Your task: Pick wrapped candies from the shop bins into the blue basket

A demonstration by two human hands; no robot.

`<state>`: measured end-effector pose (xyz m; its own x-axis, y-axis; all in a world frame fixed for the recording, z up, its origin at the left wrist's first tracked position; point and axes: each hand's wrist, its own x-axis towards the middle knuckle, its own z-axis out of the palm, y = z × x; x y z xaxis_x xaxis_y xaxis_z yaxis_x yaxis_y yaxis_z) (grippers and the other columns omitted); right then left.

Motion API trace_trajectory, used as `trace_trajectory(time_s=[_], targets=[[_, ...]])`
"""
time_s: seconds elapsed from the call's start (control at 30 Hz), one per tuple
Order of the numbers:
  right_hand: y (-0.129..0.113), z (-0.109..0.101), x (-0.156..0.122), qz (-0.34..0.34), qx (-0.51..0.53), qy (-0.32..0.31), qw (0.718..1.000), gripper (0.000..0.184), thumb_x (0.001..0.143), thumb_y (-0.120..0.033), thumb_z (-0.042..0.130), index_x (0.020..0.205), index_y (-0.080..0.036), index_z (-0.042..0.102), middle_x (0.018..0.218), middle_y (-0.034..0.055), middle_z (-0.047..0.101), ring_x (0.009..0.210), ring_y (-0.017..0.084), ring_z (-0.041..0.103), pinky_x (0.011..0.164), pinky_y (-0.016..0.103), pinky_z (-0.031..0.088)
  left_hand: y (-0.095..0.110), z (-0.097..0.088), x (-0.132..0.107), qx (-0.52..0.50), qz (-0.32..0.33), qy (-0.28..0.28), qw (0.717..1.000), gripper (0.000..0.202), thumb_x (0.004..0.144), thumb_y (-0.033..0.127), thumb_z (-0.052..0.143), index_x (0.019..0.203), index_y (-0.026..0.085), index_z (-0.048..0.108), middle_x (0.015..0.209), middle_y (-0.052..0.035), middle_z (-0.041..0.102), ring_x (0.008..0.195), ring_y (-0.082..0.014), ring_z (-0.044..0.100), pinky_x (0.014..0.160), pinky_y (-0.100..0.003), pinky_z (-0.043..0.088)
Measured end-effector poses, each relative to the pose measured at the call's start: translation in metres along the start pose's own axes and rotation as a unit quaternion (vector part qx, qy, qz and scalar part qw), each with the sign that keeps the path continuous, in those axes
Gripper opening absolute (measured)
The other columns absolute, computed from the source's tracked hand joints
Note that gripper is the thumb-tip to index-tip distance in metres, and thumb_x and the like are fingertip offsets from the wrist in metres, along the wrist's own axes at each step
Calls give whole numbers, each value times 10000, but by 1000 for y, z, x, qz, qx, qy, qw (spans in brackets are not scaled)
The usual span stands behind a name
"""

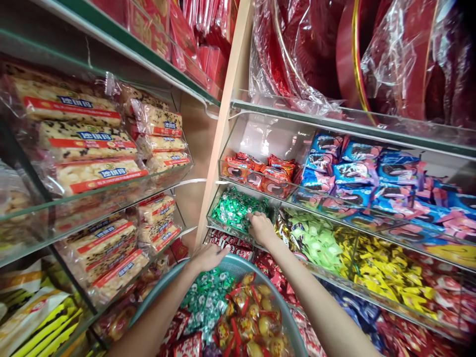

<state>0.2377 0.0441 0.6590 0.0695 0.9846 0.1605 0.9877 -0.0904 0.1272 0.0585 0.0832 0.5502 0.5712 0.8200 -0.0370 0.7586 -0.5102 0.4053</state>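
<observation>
My right hand (261, 228) is at the right side of a clear bin of green-wrapped candies (232, 206). Its fingers are curled in at the candies, and what they hold, if anything, is hidden. My left hand (210, 257) hovers over the far rim of a blue-grey plastic basket (293, 322), fingers stretched out and nothing visible in them. Inside the basket lie more green-wrapped candies, a clear bag of round gold-and-red wrapped sweets (253, 315), and red-and-white packets (188, 344) at the near left.
Glass shelves on the left hold stacked puffed-rice bars (96, 139). To the right stand bins of blue cookie packs (357, 171), light-green sweets (316, 240) and yellow sweets (390, 272). A wooden post (219, 124) divides the shelves. Plastic-wrapped red goods (316, 49) fill the shelf above.
</observation>
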Motion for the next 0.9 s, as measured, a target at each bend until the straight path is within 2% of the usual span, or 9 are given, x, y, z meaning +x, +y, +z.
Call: trace_trajectory(time_s=[0.1, 0.2, 0.27, 0.33, 0.43, 0.5, 0.57, 0.7, 0.9], targets=[[3, -1, -2, -8, 23, 5, 1000, 419, 804, -50, 427, 1201, -161, 505, 1063, 112, 568, 943, 210, 582, 746, 279, 407, 2, 0, -2, -4, 0, -2, 1000, 827, 773, 731, 42, 875, 243, 702, 977, -118, 713, 967, -313, 637, 784, -399, 468], [6, -7, -12, -36, 108, 80, 990, 426, 824, -76, 421, 1239, -155, 477, 1089, 122, 542, 918, 203, 580, 747, 287, 420, 5, -3, -4, -12, -10, -9, 1000, 843, 767, 737, 34, 886, 236, 702, 995, -125, 709, 986, -318, 631, 799, -406, 465], [6, -10, -25, -81, 206, 144, 964, 366, 834, -129, 453, 1195, -163, 507, 1071, 110, 545, 887, 189, 573, 746, 289, 431, 6, -5, -4, -21, -22, -17, 999, 869, 756, 749, 27, 891, 219, 702, 1026, -140, 701, 1018, -331, 616, 825, -415, 456], [0, -7, -42, -127, 304, 160, 931, 225, 835, -198, 505, 1045, -171, 578, 963, 72, 574, 800, 164, 564, 698, 274, 435, 5, -4, -4, -30, -38, -21, 999, 900, 748, 752, 0, 891, 207, 701, 1066, -146, 689, 1059, -335, 597, 857, -419, 442], [-17, 17, -68, -179, 380, 56, 906, 60, 799, -225, 585, 788, -169, 604, 768, 12, 581, 677, 127, 525, 614, 234, 399, 1, -2, -2, -38, -51, -27, 998, 917, 748, 742, -41, 900, 216, 694, 1094, -124, 683, 1086, -310, 586, 882, -396, 433], [-30, 44, -79, -195, 376, -33, 905, 45, 760, -179, 623, 724, -167, 598, 704, -16, 572, 642, 111, 498, 598, 216, 369, 0, -1, -1, -39, -55, -27, 997, 911, 748, 742, -39, 899, 222, 694, 1100, -114, 683, 1096, -305, 581, 892, -392, 429], [-41, 70, -81, -187, 355, -89, 912, 42, 738, -149, 639, 723, -169, 605, 680, -32, 567, 631, 105, 480, 598, 209, 350, 0, -1, -1, -40, -53, -24, 997, 906, 749, 744, -24, 932, 222, 693, 1125, -119, 673, 1116, -320, 566, 904, -411, 419], [-53, 98, -69, -163, 344, -110, 918, 41, 738, -172, 652, 773, -169, 630, 699, -26, 580, 655, 118, 486, 614, 215, 349, 2, -1, -1, -42, -47, -28, 998, 915, 748, 747, -9, 990, 208, 689, 1145, -136, 661, 1135, -334, 550, 906, -426, 416], [-60, 100, -61, -151, 341, -84, 924, 216, 787, -150, 592, 998, -161, 632, 941, 52, 655, 858, 180, 571, 769, 266, 411, 2, -2, -2, -46, -39, -27, 998, 941, 747, 742, -46, 887, 196, 708, 1042, -142, 699, 1081, -322, 587, 876, -407, 430]])
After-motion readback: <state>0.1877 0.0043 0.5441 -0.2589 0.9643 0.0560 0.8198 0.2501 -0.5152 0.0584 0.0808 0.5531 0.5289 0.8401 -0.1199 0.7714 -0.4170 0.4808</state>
